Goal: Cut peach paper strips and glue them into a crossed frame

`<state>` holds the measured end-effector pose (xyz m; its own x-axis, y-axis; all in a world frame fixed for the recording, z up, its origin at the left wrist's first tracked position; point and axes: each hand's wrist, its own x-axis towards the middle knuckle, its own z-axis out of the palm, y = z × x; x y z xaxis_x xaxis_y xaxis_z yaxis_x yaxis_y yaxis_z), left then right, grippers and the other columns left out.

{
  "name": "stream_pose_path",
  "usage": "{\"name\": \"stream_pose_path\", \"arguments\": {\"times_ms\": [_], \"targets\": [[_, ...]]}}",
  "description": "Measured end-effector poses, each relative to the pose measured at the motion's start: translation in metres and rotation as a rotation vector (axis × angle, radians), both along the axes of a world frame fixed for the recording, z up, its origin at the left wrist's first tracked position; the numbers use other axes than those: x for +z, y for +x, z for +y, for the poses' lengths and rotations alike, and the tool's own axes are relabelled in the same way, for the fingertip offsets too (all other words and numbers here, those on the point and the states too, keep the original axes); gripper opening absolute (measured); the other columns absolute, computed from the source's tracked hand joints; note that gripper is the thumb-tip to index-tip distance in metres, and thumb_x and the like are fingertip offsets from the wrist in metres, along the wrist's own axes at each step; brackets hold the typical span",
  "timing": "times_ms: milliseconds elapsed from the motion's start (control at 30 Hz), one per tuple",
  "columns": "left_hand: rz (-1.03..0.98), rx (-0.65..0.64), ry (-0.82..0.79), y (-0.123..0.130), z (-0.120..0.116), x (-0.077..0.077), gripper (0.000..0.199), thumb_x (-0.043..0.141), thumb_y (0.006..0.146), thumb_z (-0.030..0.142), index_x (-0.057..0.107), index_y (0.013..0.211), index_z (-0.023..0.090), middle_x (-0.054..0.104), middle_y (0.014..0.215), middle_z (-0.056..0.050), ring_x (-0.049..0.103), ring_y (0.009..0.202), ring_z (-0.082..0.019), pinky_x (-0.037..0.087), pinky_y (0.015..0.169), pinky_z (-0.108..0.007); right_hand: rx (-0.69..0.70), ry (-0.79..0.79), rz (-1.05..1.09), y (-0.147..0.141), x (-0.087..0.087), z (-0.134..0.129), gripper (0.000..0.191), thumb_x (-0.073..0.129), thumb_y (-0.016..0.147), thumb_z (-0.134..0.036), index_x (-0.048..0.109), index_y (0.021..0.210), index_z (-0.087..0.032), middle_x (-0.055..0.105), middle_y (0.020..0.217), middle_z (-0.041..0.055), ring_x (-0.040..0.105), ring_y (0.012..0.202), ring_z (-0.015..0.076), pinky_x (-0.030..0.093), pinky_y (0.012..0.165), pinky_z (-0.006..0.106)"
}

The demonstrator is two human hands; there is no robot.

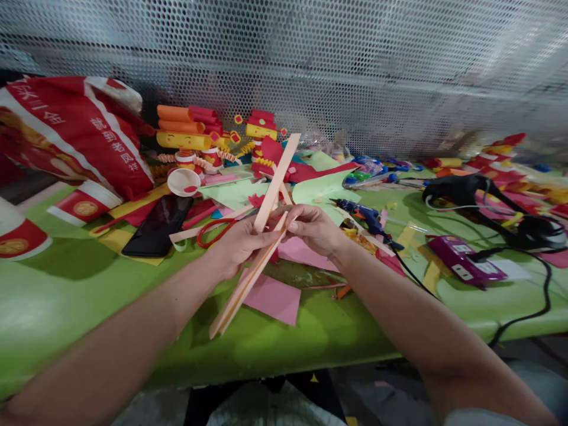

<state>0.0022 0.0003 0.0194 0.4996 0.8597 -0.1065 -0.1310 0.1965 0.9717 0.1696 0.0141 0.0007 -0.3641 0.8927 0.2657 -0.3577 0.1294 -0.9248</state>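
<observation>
Pinching long pale-peach paper strips (276, 183), the left hand (242, 244) and right hand (316, 228) hovered mid-frame over the green table (66, 302).

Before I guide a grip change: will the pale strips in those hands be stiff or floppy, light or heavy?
The pale strips look fairly stiff lengthwise: their free ends run straight beyond the left hand and right hand. They're probably light, being narrow and thin like card. A hard pinch might crease them, given those thin edges.
</observation>
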Motion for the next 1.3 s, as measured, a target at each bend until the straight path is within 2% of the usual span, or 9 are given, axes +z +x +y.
{"name": "stream_pose_path", "arguments": {"times_ms": [133, 333, 433, 667, 767, 867, 1100, 1200, 1300], "targets": [[0.018, 0.042, 0.016, 0.001, 0.001, -0.001, 0.036, 0.072, 0.064, 0.024, 0.068, 0.099, 0.021, 0.065, 0.073, 0.001, 0.052, 0.063, -0.010, 0.038, 0.061, -0.022, -0.042, 0.011, -0.004, -0.002, -0.002, 0.000, 0.018, 0.078, 0.057, -0.030, 0.065, 0.063, -0.019, 0.067, 0.085, -0.0007, 0.061, 0.058, 0.0079, 0.054, 0.055, 0.023], [0.144, 0.109, 0.055, 0.001, -0.001, 0.002, 0.018, 0.067, 0.067, 0.019, 0.068, 0.084, 0.016, 0.058, 0.060, 0.003, 0.049, 0.056, -0.010, 0.038, 0.058, -0.023, -0.106, 0.019, -0.012, -0.004, -0.005, 0.000, 0.029, 0.078, 0.057, -0.028, 0.065, 0.082, -0.020, 0.065, 0.083, -0.0012, 0.059, 0.061, 0.0078, 0.052, 0.053, 0.020], [0.198, 0.130, 0.079, 0.002, -0.003, 0.004, 0.019, 0.065, 0.067, 0.017, 0.066, 0.086, 0.016, 0.055, 0.056, 0.005, 0.048, 0.053, -0.009, 0.037, 0.056, -0.023, -0.119, -0.048, -0.021, -0.004, -0.003, -0.001, 0.030, 0.076, 0.060, -0.033, 0.062, 0.084, -0.019, 0.065, 0.080, -0.0008, 0.060, 0.062, 0.0091, 0.052, 0.053, 0.021], [0.095, 0.092, 0.069, 0.000, 0.002, 0.000, 0.023, 0.066, 0.066, 0.020, 0.063, 0.088, 0.016, 0.060, 0.066, 0.003, 0.051, 0.057, -0.010, 0.038, 0.058, -0.023, 0.031, -0.155, 0.036, 0.003, -0.002, 0.003, 0.022, 0.061, 0.072, -0.030, 0.060, 0.091, -0.018, 0.066, 0.072, -0.0003, 0.064, 0.060, 0.0124, 0.056, 0.058, 0.029], [0.092, 0.081, 0.088, -0.002, 0.004, -0.001, 0.022, 0.067, 0.067, 0.024, 0.062, 0.086, 0.016, 0.060, 0.066, 0.003, 0.051, 0.057, -0.010, 0.039, 0.059, -0.023, 0.056, -0.161, 0.043, 0.005, -0.004, 0.005, 0.023, 0.061, 0.069, -0.022, 0.060, 0.092, -0.018, 0.067, 0.070, -0.0015, 0.064, 0.060, 0.0121, 0.056, 0.061, 0.029], [0.094, 0.092, 0.098, -0.001, 0.003, -0.001, 0.024, 0.066, 0.066, 0.024, 0.061, 0.087, 0.016, 0.061, 0.067, 0.002, 0.053, 0.059, -0.011, 0.040, 0.060, -0.024, 0.058, -0.156, 0.021, 0.002, -0.006, 0.004, 0.030, 0.068, 0.064, -0.021, 0.060, 0.093, -0.020, 0.066, 0.068, -0.0036, 0.064, 0.057, 0.0113, 0.056, 0.059, 0.028], [0.273, 0.129, 0.159, 0.002, 0.000, 0.000, 0.015, 0.059, 0.064, 0.019, 0.063, 0.078, 0.016, 0.057, 0.054, 0.004, 0.046, 0.048, -0.009, 0.034, 0.050, -0.022, -0.151, -0.144, -0.011, -0.010, -0.009, 0.002, 0.034, 0.079, 0.054, -0.031, 0.057, 0.076, -0.017, 0.060, 0.060, -0.0063, 0.055, 0.045, 0.0059, 0.051, 0.049, 0.021], [0.348, 0.072, 0.125, 0.001, -0.001, 0.004, 0.008, 0.056, 0.066, 0.021, 0.061, 0.065, 0.016, 0.058, 0.051, 0.002, 0.043, 0.043, -0.009, 0.032, 0.046, -0.022, -0.286, -0.130, 0.044, -0.010, -0.005, 0.004, 0.031, 0.077, 0.054, -0.030, 0.055, 0.072, -0.018, 0.058, 0.056, -0.0072, 0.054, 0.045, 0.0058, 0.050, 0.048, 0.021], [0.406, 0.016, 0.108, 0.000, -0.004, 0.007, 0.012, 0.055, 0.065, 0.020, 0.058, 0.054, 0.016, 0.056, 0.047, 0.001, 0.040, 0.041, -0.009, 0.031, 0.045, -0.022, -0.449, -0.124, 0.115, -0.005, 0.000, 0.007, 0.026, 0.074, 0.054, -0.023, 0.053, 0.068, -0.019, 0.055, 0.054, -0.0081, 0.050, 0.044, 0.0052, 0.046, 0.045, 0.020]]}}
